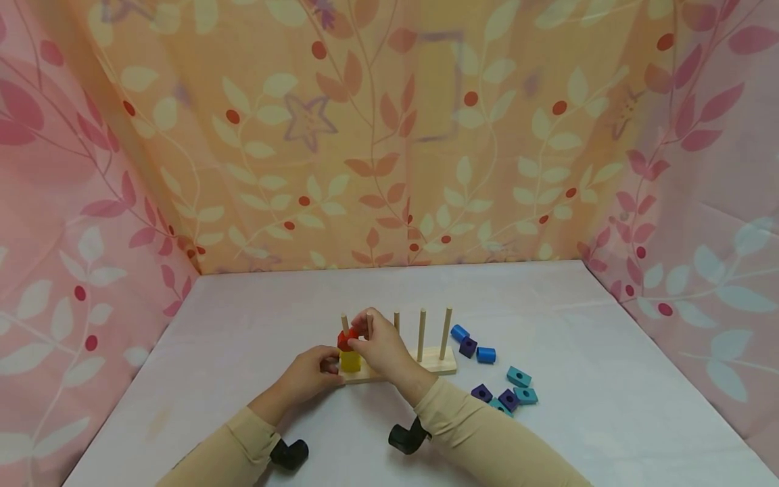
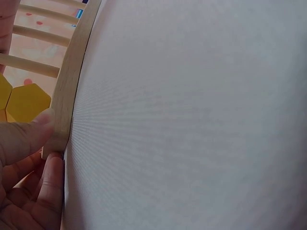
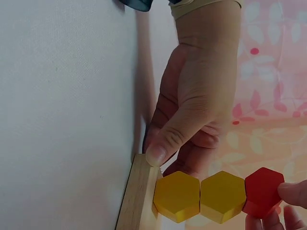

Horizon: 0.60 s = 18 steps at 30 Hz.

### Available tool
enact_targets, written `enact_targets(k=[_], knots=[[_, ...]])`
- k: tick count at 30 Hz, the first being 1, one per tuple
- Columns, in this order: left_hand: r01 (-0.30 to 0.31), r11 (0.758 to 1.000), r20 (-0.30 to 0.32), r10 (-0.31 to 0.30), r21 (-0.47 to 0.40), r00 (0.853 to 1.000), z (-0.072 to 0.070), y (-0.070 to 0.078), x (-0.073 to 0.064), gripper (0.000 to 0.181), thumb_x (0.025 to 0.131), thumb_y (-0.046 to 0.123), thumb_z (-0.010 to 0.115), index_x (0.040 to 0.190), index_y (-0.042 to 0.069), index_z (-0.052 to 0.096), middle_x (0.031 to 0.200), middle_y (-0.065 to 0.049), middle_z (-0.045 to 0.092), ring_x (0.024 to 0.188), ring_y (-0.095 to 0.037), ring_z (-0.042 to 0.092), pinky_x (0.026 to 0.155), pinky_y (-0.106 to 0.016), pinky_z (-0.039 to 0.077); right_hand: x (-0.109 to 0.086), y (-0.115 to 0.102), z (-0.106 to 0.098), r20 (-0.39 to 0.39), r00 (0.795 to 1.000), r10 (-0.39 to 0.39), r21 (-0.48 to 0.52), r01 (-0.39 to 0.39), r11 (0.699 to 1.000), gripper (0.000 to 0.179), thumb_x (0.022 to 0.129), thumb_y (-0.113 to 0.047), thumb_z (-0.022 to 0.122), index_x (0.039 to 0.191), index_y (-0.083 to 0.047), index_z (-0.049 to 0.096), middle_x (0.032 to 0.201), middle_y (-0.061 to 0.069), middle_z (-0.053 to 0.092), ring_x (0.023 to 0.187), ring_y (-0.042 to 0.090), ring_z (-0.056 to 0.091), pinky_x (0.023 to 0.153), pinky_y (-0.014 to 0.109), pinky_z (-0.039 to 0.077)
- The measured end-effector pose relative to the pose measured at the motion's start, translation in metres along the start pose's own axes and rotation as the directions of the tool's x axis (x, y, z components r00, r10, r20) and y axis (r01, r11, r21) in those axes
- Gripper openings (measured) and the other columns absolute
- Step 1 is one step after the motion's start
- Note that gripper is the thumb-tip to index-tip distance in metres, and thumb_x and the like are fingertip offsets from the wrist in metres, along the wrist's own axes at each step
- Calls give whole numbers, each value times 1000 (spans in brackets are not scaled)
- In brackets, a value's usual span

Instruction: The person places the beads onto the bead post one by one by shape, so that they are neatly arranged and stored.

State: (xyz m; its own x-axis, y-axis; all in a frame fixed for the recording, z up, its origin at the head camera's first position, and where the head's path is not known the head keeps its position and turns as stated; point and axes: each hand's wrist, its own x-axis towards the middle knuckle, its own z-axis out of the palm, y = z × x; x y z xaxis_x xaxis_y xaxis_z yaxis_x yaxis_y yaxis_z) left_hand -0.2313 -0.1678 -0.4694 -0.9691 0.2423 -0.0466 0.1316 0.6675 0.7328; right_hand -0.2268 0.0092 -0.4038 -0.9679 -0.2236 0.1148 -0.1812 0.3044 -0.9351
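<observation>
A wooden peg board point(image 1: 443, 362) with a row of upright pegs point(image 1: 447, 333) stands on the table. My left hand point(image 1: 309, 370) holds its left end, thumb point(image 2: 33, 136) on top of the base and fingers at the end and underside. Two yellow hexagonal blocks point(image 3: 177, 197) are stacked on the leftmost peg, the lower one against the base. Directly above them is a red hexagonal block point(image 3: 263, 192), threaded on the same peg, whose tip sticks out above it. My right hand point(image 1: 383, 345) pinches the red block between thumb and fingers, partly covering the second peg.
Right of the board lie blue cylinders point(image 1: 485, 355) and a purple block point(image 1: 467, 347). Nearer me are several teal blocks point(image 1: 519, 377) and purple blocks point(image 1: 508, 399). Patterned cloth point(image 1: 389, 135) walls the table at the back and sides. Dark wrist devices point(image 1: 406, 438) hang beneath both forearms.
</observation>
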Motion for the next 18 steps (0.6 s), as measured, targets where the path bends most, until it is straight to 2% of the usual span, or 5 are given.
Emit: enact_targets(k=[8,14,18], knots=[[25,1000,5,-25,2,1000,-1,2,-1,45,72,17,77,112,10,60,85,3,58,79,-13,52,74,-30,48,-1,8,2,7,1000,-2,-79,3,997,21,82,-5,66,96,-10,51,92,3,62,93,19,59,85,36,45],[33,999,3,-33,-5,999,-1,1,0,44,72,17,77,112,11,60,84,3,57,78,-13,52,76,-31,48,-2,9,1,1,1000,5,-73,-5,997,20,82,-6,65,97,-11,52,95,4,63,96,21,59,89,40,43],[20,1000,10,-20,1,1000,0,-1,1,45,72,18,77,112,9,59,85,3,57,79,-14,53,75,-31,48,-3,6,-2,6,1000,13,-68,-12,998,25,83,-9,65,105,-9,53,104,6,62,102,23,58,91,39,43]])
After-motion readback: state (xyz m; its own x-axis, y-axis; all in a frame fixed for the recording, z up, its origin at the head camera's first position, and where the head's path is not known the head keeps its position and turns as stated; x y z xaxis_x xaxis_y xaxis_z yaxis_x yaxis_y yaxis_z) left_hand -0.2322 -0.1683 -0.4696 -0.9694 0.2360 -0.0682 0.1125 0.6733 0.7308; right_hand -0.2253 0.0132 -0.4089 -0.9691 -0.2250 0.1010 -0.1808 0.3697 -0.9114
